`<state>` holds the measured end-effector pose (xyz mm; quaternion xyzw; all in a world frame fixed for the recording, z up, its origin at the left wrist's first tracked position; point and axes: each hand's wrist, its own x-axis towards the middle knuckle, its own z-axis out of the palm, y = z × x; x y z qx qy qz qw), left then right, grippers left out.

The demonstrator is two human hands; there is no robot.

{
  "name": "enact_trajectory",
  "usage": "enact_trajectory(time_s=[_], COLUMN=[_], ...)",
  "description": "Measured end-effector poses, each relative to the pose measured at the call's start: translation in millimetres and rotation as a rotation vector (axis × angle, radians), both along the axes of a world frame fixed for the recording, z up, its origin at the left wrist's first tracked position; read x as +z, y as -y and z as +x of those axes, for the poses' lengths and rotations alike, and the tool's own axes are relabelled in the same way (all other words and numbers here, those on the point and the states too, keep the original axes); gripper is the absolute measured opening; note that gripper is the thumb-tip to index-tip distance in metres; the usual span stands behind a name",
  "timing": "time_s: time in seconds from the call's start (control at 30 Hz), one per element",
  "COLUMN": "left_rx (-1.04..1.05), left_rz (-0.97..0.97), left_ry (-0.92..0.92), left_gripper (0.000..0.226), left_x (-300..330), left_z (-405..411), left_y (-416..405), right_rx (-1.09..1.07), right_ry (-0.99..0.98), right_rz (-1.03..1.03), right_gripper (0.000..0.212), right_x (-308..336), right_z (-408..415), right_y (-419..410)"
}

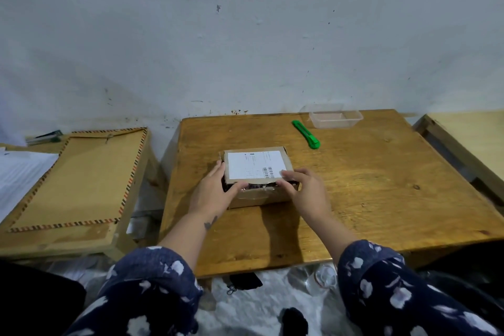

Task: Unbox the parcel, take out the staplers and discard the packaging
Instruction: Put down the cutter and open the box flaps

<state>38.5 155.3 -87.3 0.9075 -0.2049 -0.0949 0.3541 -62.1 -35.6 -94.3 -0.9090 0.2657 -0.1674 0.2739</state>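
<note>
A small brown cardboard parcel [257, 172] with a white shipping label on its lid sits in the middle of a low wooden table [368, 185]. The lid's near edge is lifted a little, and a dark gap with something shiny shows under it. My left hand [215, 188] grips the parcel's near left corner, thumb at the gap. My right hand [302, 185] holds the near right corner, fingertips on the lid's edge. No stapler is visible.
A green utility knife [306, 134] lies behind the parcel to the right. A clear plastic container [335, 116] stands at the table's far edge by the wall. A second low table with a large brown envelope [79, 180] is on the left.
</note>
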Motion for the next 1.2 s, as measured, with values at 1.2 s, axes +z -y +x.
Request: enact_trajectory(time_s=[1.2], left_rx=[-0.194], left_rz=[0.486], left_ry=[0.485], left_gripper=[0.086], left_x=[-13.0], left_z=[-15.8], left_y=[29.0], right_rx=[-0.008], right_ry=[0.064], right_rz=[0.210], right_gripper=[0.056], right_x=[-11.0], right_z=[-12.0], right_y=[10.9])
